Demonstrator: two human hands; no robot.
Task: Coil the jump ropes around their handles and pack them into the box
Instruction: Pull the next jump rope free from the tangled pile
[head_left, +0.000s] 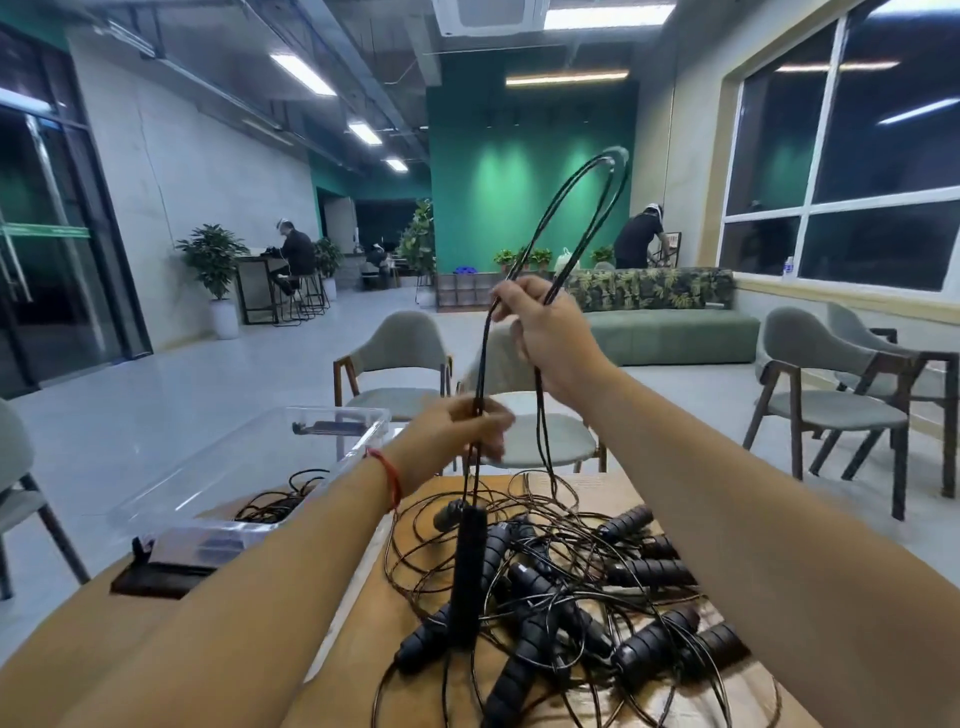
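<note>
Jump ropes (571, 587) lie in a tangled heap on the wooden table (608, 486), in the lower middle and right of the head view, black ribbed handles pointing every way and thin cords looping over and under one another. One rope (482, 364) is lifted clear of the heap and held between both hands. The left hand (457, 436), with a red string band (387, 478) at the wrist, is curled round the cord low down, just above the heap; a black handle (469, 571) hangs straight down from this grip, its lower end in front of the pile. The right hand (545, 332) is raised higher and farther out, its fingers closed on the same rope, pinching several strands together. Above the right hand the cord rises in a tall narrow loop that bends over at the top, where it is blurred. More strands fall from under the right hand down to the heap. A clear plastic box (234, 467) stands open on the left part of the table, beside the left forearm, with a small bundle of black cord (275, 506) on its floor. Beyond the table stand grey-green chairs (395, 358) and a green sofa (670, 338), and three people are at the far end of the room, too small to tell more.
</note>
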